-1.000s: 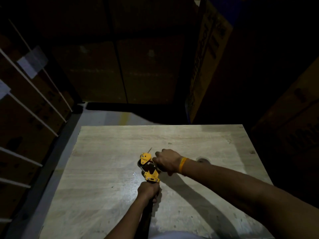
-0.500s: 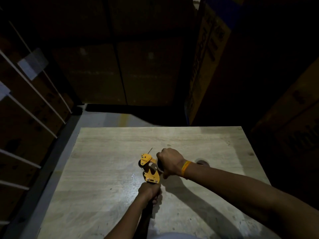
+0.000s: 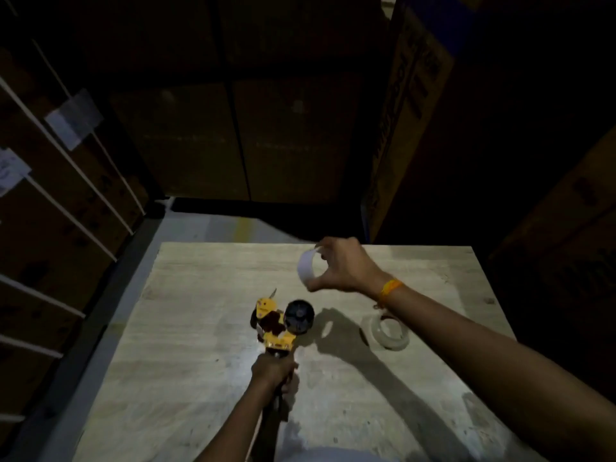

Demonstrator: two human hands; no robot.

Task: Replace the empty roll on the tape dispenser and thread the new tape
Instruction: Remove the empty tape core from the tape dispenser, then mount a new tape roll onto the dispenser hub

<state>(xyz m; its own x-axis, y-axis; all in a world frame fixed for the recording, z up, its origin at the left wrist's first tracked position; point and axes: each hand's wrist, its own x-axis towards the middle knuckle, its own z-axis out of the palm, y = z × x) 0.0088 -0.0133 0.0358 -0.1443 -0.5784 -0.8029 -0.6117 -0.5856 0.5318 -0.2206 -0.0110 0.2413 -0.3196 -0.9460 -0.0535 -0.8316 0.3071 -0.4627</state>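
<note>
The right hand (image 3: 346,265), at the dispenser a moment ago, is now raised over the pale wooden table (image 3: 206,285), pinching the empty white cardboard roll core (image 3: 306,266) between fingertips and thumb. The left hand (image 3: 271,366) is gripping the handle of the yellow-and-black handheld tape dispenser (image 3: 278,323), exposing its bare black spindle wheel (image 3: 300,316). A new clear tape roll (image 3: 390,331) is lying flat on the table to the right.

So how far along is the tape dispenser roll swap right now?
Done: the empty core is off, held up in the right hand; the dispenser's black hub is bare. In hand: the left hand grips the dispenser handle. Left: mount and thread the new tape roll lying on the table.
</note>
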